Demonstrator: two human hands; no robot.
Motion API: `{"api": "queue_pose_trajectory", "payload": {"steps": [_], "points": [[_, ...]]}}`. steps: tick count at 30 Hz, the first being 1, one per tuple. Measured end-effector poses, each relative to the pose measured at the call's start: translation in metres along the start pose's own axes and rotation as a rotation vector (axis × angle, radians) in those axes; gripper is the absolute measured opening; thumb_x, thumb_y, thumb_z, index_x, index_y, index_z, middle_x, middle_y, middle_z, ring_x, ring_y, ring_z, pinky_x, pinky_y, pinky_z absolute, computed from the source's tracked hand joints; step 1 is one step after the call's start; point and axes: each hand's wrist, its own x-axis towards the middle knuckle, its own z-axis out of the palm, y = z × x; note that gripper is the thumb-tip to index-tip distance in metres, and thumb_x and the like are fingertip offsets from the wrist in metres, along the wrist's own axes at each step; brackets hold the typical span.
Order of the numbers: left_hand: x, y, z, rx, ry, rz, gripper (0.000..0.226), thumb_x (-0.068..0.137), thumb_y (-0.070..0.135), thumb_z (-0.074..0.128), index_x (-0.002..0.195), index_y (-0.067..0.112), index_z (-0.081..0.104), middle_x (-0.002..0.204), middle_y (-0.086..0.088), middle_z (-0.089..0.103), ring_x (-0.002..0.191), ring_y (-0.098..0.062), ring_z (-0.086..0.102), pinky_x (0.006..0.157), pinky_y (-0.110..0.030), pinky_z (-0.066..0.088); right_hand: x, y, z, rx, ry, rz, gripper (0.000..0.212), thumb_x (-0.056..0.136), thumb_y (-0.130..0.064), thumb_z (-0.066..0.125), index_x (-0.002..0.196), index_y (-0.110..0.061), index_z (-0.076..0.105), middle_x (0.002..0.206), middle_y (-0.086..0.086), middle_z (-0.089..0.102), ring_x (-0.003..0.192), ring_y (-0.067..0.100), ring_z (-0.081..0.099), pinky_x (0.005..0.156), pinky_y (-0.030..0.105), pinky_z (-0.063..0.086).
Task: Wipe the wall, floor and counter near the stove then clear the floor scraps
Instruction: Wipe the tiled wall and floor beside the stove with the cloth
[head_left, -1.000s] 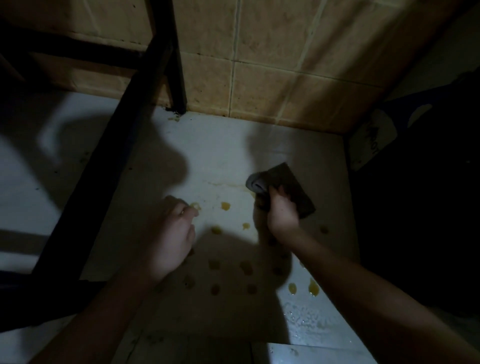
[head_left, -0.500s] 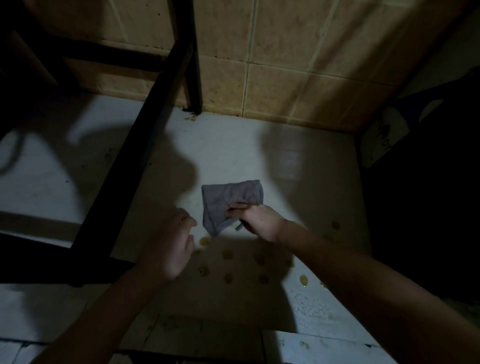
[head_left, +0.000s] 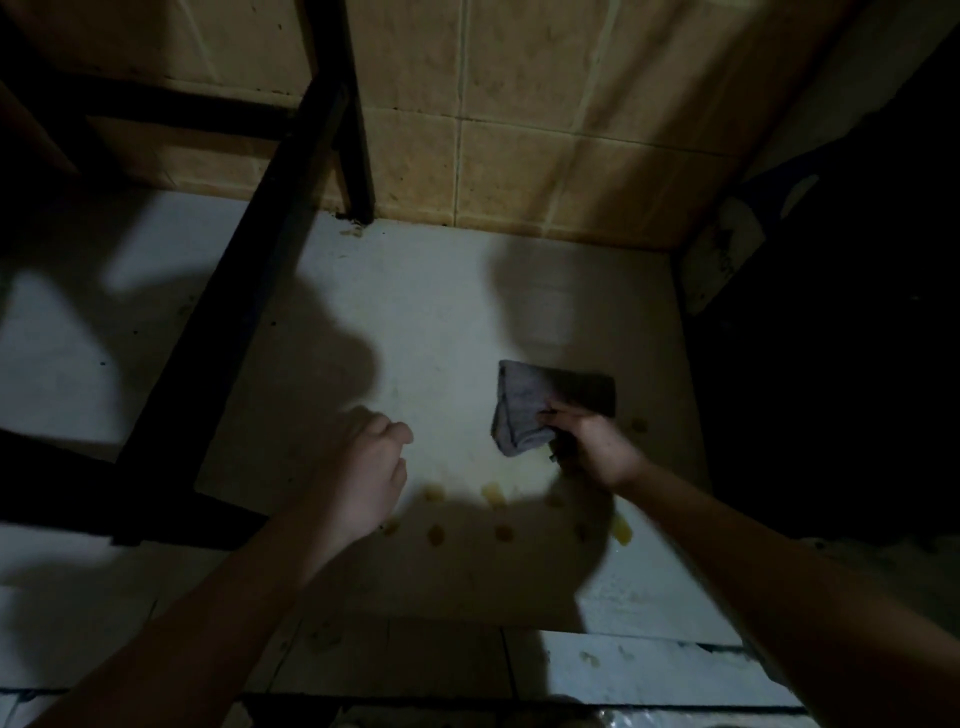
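A folded grey cloth (head_left: 524, 405) lies on the white floor (head_left: 436, 322), and my right hand (head_left: 589, 447) grips its near edge. Several yellow spots (head_left: 492, 493) dot the floor just in front of the cloth and in the shadow of my arms. My left hand (head_left: 366, 467) hovers to the left of the cloth with its fingers loosely curled and holds nothing. The tan tiled wall (head_left: 519, 130) rises behind the floor.
A black metal frame leg (head_left: 358, 150) meets the floor at the wall, and a black bar (head_left: 228, 312) runs diagonally down the left. A dark object (head_left: 831, 312) fills the right side. The light is dim, with heavy shadows.
My right hand has carried the cloth to the right across the floor, and the spots it passed over are gone. The left hand has hardly moved.
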Motion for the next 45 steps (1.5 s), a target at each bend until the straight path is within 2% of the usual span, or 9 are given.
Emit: {"api": "queue_pose_trajectory", "payload": {"steps": [5, 10, 16, 21, 26, 31, 38, 42, 45], "points": [[0.007, 0.018, 0.006, 0.052, -0.039, 0.025, 0.026, 0.085, 0.018, 0.056, 0.110, 0.022, 0.062, 0.111, -0.001, 0.061, 0.107, -0.023, 0.053, 0.095, -0.040, 0.044, -0.031, 0.026, 0.007, 0.013, 0.088, 0.259, 0.050, 0.094, 0.005, 0.040, 0.140, -0.013, 0.042, 0.154, 0.010, 0.027, 0.141, 0.025, 0.027, 0.117, 0.033, 0.017], [0.012, 0.036, 0.009, 0.058, -0.069, 0.063, 0.029, 0.089, 0.025, 0.051, 0.117, 0.027, 0.057, 0.117, 0.003, 0.059, 0.111, -0.019, 0.053, 0.093, -0.035, 0.043, -0.055, 0.024, 0.020, -0.062, 0.168, 0.359, 0.040, 0.100, -0.016, 0.041, 0.139, -0.013, 0.043, 0.147, 0.011, 0.040, 0.135, 0.025, 0.036, 0.107, 0.031, 0.029], [0.014, 0.049, 0.010, 0.044, -0.130, 0.046, 0.030, 0.092, 0.024, 0.049, 0.121, 0.026, 0.054, 0.123, 0.002, 0.055, 0.116, -0.019, 0.050, 0.096, -0.036, 0.042, -0.081, 0.000, 0.032, 0.038, 0.063, 0.454, 0.063, 0.092, 0.005, 0.036, 0.147, -0.025, 0.025, 0.153, 0.009, 0.027, 0.130, 0.027, 0.045, 0.106, 0.039, 0.041], [-0.001, 0.031, 0.011, 0.063, -0.114, 0.061, 0.027, 0.087, 0.024, 0.054, 0.114, 0.027, 0.060, 0.114, 0.002, 0.061, 0.108, -0.020, 0.054, 0.093, -0.038, 0.045, -0.074, -0.033, 0.033, -0.030, 0.050, 0.345, 0.061, 0.094, 0.003, 0.036, 0.147, -0.024, 0.022, 0.153, 0.012, 0.025, 0.128, 0.030, 0.045, 0.103, 0.041, 0.044], [-0.024, 0.007, 0.010, 0.049, -0.112, 0.046, 0.022, 0.080, 0.017, 0.061, 0.102, 0.022, 0.064, 0.101, -0.002, 0.062, 0.095, -0.024, 0.057, 0.085, -0.041, 0.050, -0.048, -0.071, 0.031, -0.035, -0.119, 0.216, 0.060, 0.097, -0.015, 0.044, 0.150, -0.022, 0.016, 0.159, 0.011, 0.008, 0.144, 0.033, 0.015, 0.116, 0.045, 0.020], [-0.053, -0.011, 0.003, 0.063, -0.149, 0.020, 0.020, 0.081, 0.009, 0.058, 0.100, 0.009, 0.063, 0.105, -0.010, 0.057, 0.097, -0.028, 0.055, 0.083, -0.040, 0.050, -0.024, -0.099, 0.046, -0.068, -0.220, 0.038, 0.059, 0.097, -0.014, 0.043, 0.150, -0.023, 0.017, 0.160, 0.007, 0.006, 0.146, 0.031, 0.006, 0.116, 0.048, 0.016], [-0.087, -0.022, -0.022, 0.078, -0.138, -0.058, 0.025, 0.094, 0.011, 0.049, 0.117, 0.006, 0.058, 0.120, -0.011, 0.054, 0.106, -0.028, 0.054, 0.083, -0.037, 0.047, -0.002, -0.118, 0.065, -0.212, -0.331, -0.349, 0.052, 0.098, -0.013, 0.040, 0.147, -0.024, 0.025, 0.158, 0.005, 0.017, 0.145, 0.028, 0.013, 0.116, 0.044, 0.017], [-0.094, -0.022, -0.028, 0.120, -0.224, -0.105, 0.029, 0.098, 0.015, 0.041, 0.126, 0.015, 0.051, 0.132, -0.002, 0.046, 0.120, -0.018, 0.047, 0.094, -0.032, 0.044, 0.000, -0.123, 0.067, -0.132, -0.309, -0.488, 0.045, 0.096, -0.010, 0.043, 0.139, -0.024, 0.042, 0.155, 0.003, 0.027, 0.143, 0.025, 0.019, 0.117, 0.042, 0.016], [-0.098, -0.022, -0.027, 0.080, -0.185, -0.082, 0.028, 0.098, 0.014, 0.042, 0.123, 0.010, 0.054, 0.127, -0.007, 0.051, 0.114, -0.022, 0.050, 0.091, -0.036, 0.045, -0.006, -0.119, 0.064, -0.025, -0.311, -0.506, 0.039, 0.094, -0.008, 0.045, 0.130, -0.019, 0.054, 0.146, 0.005, 0.043, 0.137, 0.023, 0.034, 0.114, 0.037, 0.027]]}}
